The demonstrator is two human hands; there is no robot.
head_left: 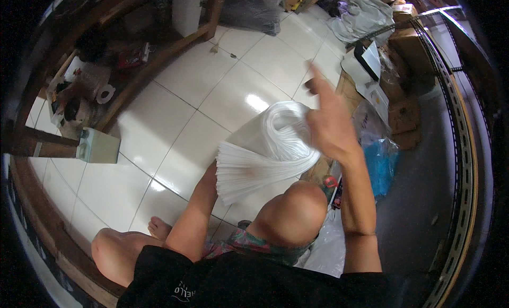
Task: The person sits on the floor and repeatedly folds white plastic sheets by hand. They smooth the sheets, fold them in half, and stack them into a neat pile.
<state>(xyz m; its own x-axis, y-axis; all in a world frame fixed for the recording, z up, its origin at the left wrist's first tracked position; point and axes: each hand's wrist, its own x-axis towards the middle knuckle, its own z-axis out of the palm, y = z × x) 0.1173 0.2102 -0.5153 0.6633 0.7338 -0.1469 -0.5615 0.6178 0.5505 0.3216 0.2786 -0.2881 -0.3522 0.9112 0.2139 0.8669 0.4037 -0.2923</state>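
Observation:
A thick folded bundle of white plastic bags point(254, 172) is in front of me, its many layered edges fanned toward the lower left and its far end curled into a loop. My left forearm point(193, 215) runs underneath it; the bundle hides my left hand, which bears it from below. At the bundle's right side is my right hand point(331, 114), slightly blurred. Its index finger stretches away from me and the thumb stands apart, with nothing between them. Whether the thumb touches the curled bags is unclear.
White floor tiles point(175, 117) spread ahead and left. A wooden shelf point(138, 90) with assorted items stands left, beside a pale green box point(99, 146). To the right are cardboard boxes point(405, 117), a blue plastic package point(383, 167) and a metal rack point(466, 165). My bare knees flank the bundle.

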